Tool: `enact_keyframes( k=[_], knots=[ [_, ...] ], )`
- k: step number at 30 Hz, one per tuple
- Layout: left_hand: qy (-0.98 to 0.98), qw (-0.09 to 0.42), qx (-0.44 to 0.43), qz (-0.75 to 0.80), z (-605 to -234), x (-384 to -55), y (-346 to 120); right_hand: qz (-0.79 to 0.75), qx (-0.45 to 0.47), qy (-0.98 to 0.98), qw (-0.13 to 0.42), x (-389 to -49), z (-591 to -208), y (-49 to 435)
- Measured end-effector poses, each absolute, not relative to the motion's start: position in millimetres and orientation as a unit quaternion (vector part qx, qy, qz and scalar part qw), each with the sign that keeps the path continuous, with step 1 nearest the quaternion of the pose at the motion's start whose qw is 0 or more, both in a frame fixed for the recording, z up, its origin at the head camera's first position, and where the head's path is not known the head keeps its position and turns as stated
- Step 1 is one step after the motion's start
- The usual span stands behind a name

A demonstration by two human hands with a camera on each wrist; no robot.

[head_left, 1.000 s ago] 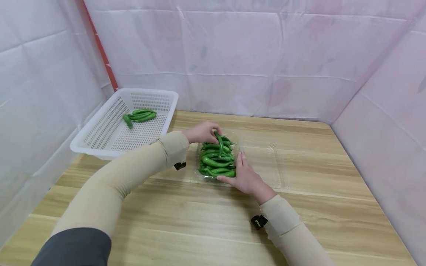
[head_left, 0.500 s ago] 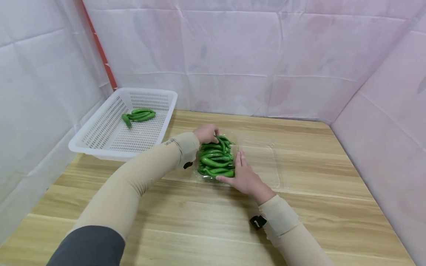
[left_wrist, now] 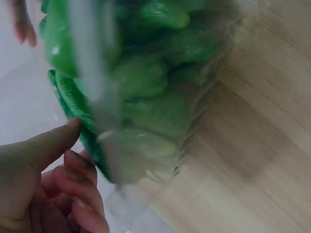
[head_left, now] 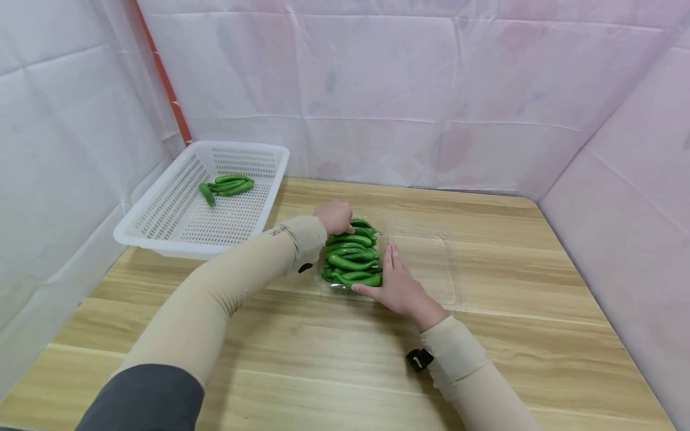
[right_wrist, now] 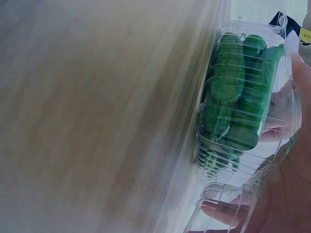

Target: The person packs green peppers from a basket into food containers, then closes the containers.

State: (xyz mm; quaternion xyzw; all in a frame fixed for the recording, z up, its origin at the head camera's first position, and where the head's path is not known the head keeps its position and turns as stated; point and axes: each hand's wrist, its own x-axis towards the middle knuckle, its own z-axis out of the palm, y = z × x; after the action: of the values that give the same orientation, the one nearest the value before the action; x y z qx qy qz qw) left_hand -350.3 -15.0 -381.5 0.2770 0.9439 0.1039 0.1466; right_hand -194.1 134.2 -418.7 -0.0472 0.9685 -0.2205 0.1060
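Observation:
A clear plastic clamshell box (head_left: 319,281) holds several green chili peppers (head_left: 353,261) laid in rows. My left hand (head_left: 333,216) reaches over the box's back left corner. In the left wrist view, its thumb (left_wrist: 58,138) touches a dark green pepper (left_wrist: 73,97) at the rim, and the curled fingers lie close beside that pepper. From the head view the fingertips are mostly hidden. My right hand (head_left: 401,290) rests against the box's right side with straight fingers, its thumb along the near edge. Green peppers (right_wrist: 228,73) show through the ribbed wall in the right wrist view.
The clamshell's clear lid (head_left: 426,263) lies folded back to the right on the wooden table (head_left: 323,359). At the back left stands a white slotted basket (head_left: 202,246) with several green peppers (head_left: 232,185) in it. White sheeting (head_left: 372,72) closes off the back and sides.
My left hand has lowered a green chili pepper from above the box onto the row at the back. The right hand stays in place at the box's right side.

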Motion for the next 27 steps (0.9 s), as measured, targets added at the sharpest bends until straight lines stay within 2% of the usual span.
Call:
enact_keyframes(
  k=[6,12,19,27],
  knots=[
    [0.933,0.148,0.304,0.126,-354.3,-346.0,-23.6,-0.216,-0.047,0.969,0.109,-193.6,-418.9,136.0],
    [0.919,0.171,0.288,0.207,-314.1,-349.7,-49.1,-0.21,-0.041,0.971,0.11,-190.6,-418.6,138.9],
    [0.943,0.112,0.233,0.208,-285.6,-369.8,-100.1,-0.209,-0.036,0.971,0.108,-187.0,-418.8,140.6],
    [0.966,0.101,0.155,0.18,-280.2,-394.8,-171.4,-0.215,-0.026,0.97,0.111,-181.5,-415.1,143.4]
  ],
)
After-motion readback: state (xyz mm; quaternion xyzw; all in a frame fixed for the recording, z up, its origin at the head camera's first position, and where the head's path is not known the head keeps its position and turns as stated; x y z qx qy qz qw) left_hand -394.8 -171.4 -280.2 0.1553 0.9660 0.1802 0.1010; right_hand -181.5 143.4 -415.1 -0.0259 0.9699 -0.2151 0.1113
